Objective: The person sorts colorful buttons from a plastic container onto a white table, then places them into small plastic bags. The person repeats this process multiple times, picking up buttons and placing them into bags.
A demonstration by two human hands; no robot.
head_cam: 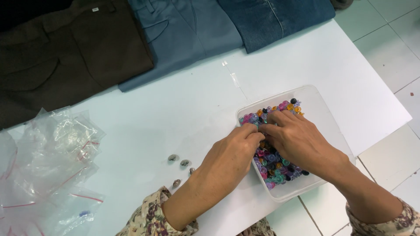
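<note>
A clear plastic tub (324, 114) sits at the right of the white table, holding many small coloured push pins (276, 168) in pink, blue, teal, orange and black. My left hand (232, 153) reaches over the tub's left rim, fingers pinched together among the pins. My right hand (297, 142) lies inside the tub, its fingers curled down into the pile and meeting the left fingertips. What the fingertips grip is hidden. Both forearms wear floral sleeves.
Several small metal studs (179, 162) lie on the table left of my left wrist. A heap of clear zip bags (48, 166) covers the left side. Folded brown (65, 52), grey-blue (183, 30) and denim (275, 17) trousers lie along the far edge. Tiled floor (389, 48) shows at right.
</note>
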